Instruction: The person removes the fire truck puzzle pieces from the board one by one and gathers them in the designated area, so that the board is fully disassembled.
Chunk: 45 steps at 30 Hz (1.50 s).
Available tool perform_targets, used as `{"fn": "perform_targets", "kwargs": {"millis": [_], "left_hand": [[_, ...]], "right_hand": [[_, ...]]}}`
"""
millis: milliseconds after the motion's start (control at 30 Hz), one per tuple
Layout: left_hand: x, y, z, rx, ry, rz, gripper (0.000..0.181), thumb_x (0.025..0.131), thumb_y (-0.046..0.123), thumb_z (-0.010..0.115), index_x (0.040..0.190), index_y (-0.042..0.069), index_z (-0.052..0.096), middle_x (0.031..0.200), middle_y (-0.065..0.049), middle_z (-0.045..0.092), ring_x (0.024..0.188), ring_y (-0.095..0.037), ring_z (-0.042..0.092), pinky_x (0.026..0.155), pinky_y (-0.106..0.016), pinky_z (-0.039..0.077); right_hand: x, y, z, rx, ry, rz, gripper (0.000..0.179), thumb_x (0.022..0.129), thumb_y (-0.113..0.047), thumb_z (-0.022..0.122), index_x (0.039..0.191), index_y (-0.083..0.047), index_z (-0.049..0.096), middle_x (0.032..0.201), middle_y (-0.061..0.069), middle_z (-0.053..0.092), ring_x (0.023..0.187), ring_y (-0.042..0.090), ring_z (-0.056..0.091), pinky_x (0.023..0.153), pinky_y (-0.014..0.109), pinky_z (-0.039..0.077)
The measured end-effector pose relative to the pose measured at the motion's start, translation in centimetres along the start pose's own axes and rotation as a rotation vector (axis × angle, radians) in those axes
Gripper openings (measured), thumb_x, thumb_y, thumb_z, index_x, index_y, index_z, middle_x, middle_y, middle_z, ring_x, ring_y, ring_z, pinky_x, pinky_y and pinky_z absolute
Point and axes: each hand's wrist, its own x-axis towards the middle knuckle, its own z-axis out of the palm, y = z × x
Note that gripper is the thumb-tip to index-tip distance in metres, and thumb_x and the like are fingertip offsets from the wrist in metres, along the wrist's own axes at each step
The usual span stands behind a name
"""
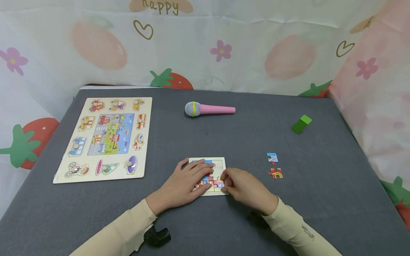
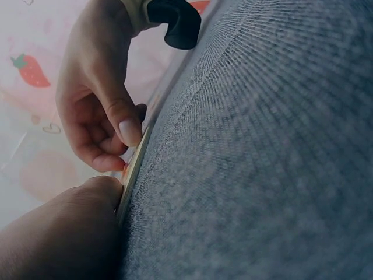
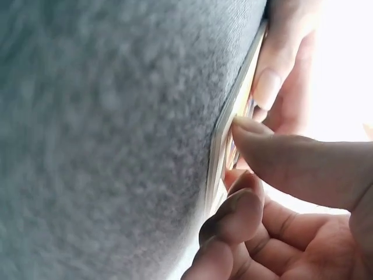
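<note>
A small jigsaw puzzle board (image 1: 209, 194) with a pale wooden frame lies at the front middle of the table. My left hand (image 1: 187, 181) rests over its left part with fingers spread, hiding much of the picture. At the right edge my right hand (image 1: 245, 186) has its thumb and curled finger on either side of a colourful puzzle piece (image 1: 220, 184) in the lower right corner. Bare tray shows above that piece. In the right wrist view the thumb tip and fingertip meet the frame's edge (image 3: 218, 146). Two loose pieces, one blue (image 1: 272, 157) and one red (image 1: 276, 173), lie to the right.
A large wooden puzzle board (image 1: 145, 142) with vehicle pieces lies at the left. A pink toy microphone (image 1: 217, 109) lies at the back middle. A green block (image 1: 301, 124) is at the back right. The grey table ends at a printed curtain (image 1: 243, 78).
</note>
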Motion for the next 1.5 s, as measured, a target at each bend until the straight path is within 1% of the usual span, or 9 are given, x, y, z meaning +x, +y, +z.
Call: {"fn": "perform_targets", "kwargs": {"millis": [200,500,767,1000,1200,1333,1500], "left_hand": [[-0.01,-0.01,0.11,0.003,0.013,0.007,0.041,0.096,0.044,0.051,0.131,0.022,0.056,0.141,0.01,0.049,0.136,-0.014,0.039,0.108,-0.055,0.025],[0.01,-0.22,0.28,0.01,0.011,0.01,0.041,0.097,0.046,0.049,0.131,0.023,0.055,0.142,0.011,0.048,0.136,-0.014,0.038,0.108,-0.054,0.024],[0.07,-0.13,0.02,-0.008,0.029,0.016,0.04,0.096,0.043,0.052,0.129,0.021,0.057,0.14,0.009,0.05,0.135,-0.015,0.04,0.107,-0.056,0.025],[-0.02,-0.12,0.07,-0.004,0.011,0.004,0.041,0.095,0.045,0.052,0.129,0.022,0.057,0.141,0.009,0.049,0.136,-0.015,0.039,0.108,-0.055,0.024],[-0.03,-0.18,0.19,-0.004,0.012,0.001,0.042,0.095,0.045,0.051,0.131,0.022,0.055,0.14,0.009,0.05,0.136,-0.014,0.039,0.109,-0.054,0.023],[0.01,-0.17,0.18,-0.025,0.017,-0.005,0.046,0.094,0.045,0.054,0.135,0.022,0.052,0.136,0.008,0.052,0.135,-0.015,0.039,0.108,-0.055,0.024],[-0.02,-0.19,0.12,-0.028,0.003,-0.021,0.05,0.094,0.045,0.055,0.138,0.023,0.049,0.137,0.008,0.051,0.136,-0.015,0.039,0.109,-0.055,0.023]], "right_hand": [[-0.1,-0.18,0.18,-0.019,0.031,0.008,0.016,0.082,-0.007,0.073,0.092,-0.007,0.06,0.066,-0.009,0.047,0.057,0.003,0.041,0.053,0.02,0.037],[-0.17,-0.35,0.14,-0.034,0.042,0.003,0.017,0.083,-0.007,0.073,0.093,-0.007,0.06,0.067,-0.009,0.046,0.057,0.004,0.041,0.053,0.02,0.037],[-0.09,-0.58,0.02,-0.044,0.047,0.023,0.019,0.081,-0.008,0.075,0.092,-0.007,0.059,0.069,-0.007,0.047,0.059,0.006,0.042,0.054,0.021,0.037],[-0.11,-0.79,-0.07,-0.007,0.04,0.057,0.02,0.081,-0.008,0.076,0.092,-0.007,0.059,0.07,-0.006,0.05,0.059,0.007,0.044,0.053,0.022,0.039],[-0.05,-0.71,-0.02,0.016,0.046,0.081,0.022,0.079,-0.008,0.078,0.091,-0.008,0.06,0.076,-0.003,0.053,0.063,0.008,0.047,0.057,0.022,0.041],[0.0,-0.52,-0.01,0.04,0.058,0.07,0.021,0.079,-0.008,0.078,0.088,-0.009,0.059,0.075,-0.004,0.055,0.063,0.007,0.049,0.057,0.022,0.043],[0.08,-0.39,-0.15,0.131,0.047,0.045,0.015,0.083,-0.007,0.073,0.085,-0.01,0.059,0.072,-0.004,0.059,0.06,0.006,0.051,0.055,0.022,0.044]]}}
